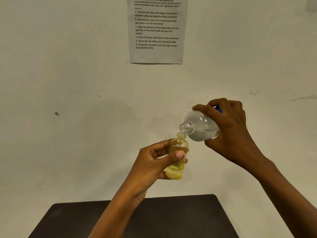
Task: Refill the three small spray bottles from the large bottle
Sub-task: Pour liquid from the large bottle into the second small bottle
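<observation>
My left hand [152, 162] grips a small clear yellow bottle [178, 148], uncapped and held nearly upright in the air above the table. My right hand [229, 127] holds the large clear bottle [199, 126] tipped down to the left, its open threaded mouth right over the small bottle's neck. Clear liquid lies in the lower side of the large bottle and a thin trickle enters the small one. A bit of blue label shows under my right fingers. No other small bottles or caps are in view.
A dark table [171, 219] lies below my forearms at the bottom of the view. Behind it is a pale wall with a taped sheet of printed instructions [157, 30] at the top centre.
</observation>
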### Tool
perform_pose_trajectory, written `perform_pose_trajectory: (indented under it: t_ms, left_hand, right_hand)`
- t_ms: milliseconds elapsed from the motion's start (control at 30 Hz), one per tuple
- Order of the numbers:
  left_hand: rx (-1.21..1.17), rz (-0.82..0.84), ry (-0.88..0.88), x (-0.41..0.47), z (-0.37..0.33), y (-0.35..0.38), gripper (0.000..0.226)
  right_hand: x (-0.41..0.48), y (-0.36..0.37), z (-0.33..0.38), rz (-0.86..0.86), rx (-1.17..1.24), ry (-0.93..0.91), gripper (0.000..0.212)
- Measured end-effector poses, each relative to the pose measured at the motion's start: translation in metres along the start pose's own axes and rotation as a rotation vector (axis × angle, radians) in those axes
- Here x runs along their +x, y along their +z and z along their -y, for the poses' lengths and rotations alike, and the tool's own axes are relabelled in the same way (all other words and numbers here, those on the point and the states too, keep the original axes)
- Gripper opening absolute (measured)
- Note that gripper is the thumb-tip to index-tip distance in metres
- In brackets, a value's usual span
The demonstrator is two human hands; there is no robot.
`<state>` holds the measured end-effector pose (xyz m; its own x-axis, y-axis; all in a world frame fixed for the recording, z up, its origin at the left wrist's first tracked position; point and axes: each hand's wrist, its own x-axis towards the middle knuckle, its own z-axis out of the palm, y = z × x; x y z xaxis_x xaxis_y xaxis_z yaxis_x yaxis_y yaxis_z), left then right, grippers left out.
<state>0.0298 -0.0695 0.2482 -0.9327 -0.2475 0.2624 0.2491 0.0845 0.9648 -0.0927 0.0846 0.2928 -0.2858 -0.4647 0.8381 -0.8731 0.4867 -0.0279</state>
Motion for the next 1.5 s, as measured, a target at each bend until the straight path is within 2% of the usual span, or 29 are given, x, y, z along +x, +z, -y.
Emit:
perform_pose_trajectory:
  t_ms: [633, 1033, 1500]
  left_hand:
    - [-0.007, 0.001, 0.001, -0.0022, -0.0005, -0.0006, 0.055]
    - [-0.001, -0.001, 0.003, -0.0032, -0.0008, -0.0006, 0.062]
    - [-0.006, 0.002, 0.007, -0.0023, -0.0009, -0.0003, 0.058]
  right_hand:
    - [0.0004, -0.0011, 0.002, -0.003, -0.008, -0.002, 0.072]
    - [0.0005, -0.0014, 0.0031, 0.002, -0.014, 0.006, 0.073]
    - [0.0009, -0.0009, 0.0016, -0.003, -0.019, -0.003, 0.073]
